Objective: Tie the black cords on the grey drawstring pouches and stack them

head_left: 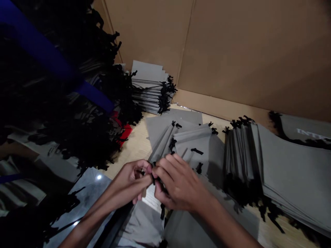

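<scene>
My left hand and my right hand meet at the middle of the view, fingers closed. Between their fingertips is a short piece of black cord, pinched from both sides. Under and around them lie grey fabric drawstring pouches with knotted black cord ends. Another grey pouch, creased, lies below my hands. One dangling black cord end shows just under my right hand. My fingers hide most of the cord being held.
A stack of grey pouches stands at the back against a brown cardboard wall. To the right are more stacked pouches. A large dark heap of black-corded pouches, crossed by a blue strap, fills the left.
</scene>
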Motion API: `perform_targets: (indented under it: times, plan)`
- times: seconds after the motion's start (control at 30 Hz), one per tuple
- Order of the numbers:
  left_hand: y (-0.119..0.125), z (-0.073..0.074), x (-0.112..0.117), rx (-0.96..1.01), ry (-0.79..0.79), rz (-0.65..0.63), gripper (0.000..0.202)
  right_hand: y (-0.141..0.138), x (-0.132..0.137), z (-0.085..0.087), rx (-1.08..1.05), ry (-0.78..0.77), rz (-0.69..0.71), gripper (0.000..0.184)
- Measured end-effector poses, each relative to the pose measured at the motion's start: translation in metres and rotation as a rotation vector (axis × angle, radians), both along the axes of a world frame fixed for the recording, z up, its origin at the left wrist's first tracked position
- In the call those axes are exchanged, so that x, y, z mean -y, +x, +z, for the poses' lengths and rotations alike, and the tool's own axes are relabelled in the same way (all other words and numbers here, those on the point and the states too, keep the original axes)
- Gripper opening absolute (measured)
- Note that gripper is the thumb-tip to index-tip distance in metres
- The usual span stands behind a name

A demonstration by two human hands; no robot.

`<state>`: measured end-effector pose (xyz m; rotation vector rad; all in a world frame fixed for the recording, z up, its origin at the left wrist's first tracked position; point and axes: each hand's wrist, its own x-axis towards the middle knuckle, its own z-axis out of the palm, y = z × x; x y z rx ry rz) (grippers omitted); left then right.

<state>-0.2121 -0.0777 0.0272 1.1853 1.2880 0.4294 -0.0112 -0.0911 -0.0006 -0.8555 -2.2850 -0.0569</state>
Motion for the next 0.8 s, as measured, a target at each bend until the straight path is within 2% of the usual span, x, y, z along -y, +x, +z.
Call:
perform_targets:
  times: [0.1,0.27,0.37,0.47,0.63,0.8]
  plan:
    - [-0.001,-0.003,0.005,0.018,0.004,0.042,0.03,0.0,-0.001,-0.002,-0.003,0.034,-0.01,0.017]
    - [-0.015,-0.001,0.016,0.129,0.134,0.067,0.041,-0.001,0.001,-0.002,-0.129,-0.109,-0.045,0.012]
    - [-0.018,0.0,0.022,0.128,0.219,0.054,0.043,-0.002,0.002,-0.002,-0.15,-0.133,-0.016,0.011]
    - [-0.015,-0.01,0.026,0.114,0.236,0.098,0.039,-0.002,0.002,-0.004,-0.152,-0.183,0.029,0.01]
    - [-0.008,-0.032,0.028,0.116,0.23,0.242,0.037,0.0,0.001,-0.002,-0.284,-0.44,0.141,0.015]
    - [-0.004,-0.035,0.032,0.015,0.393,0.264,0.022,0.002,0.0,-0.001,-0.342,-0.535,0.144,0.03]
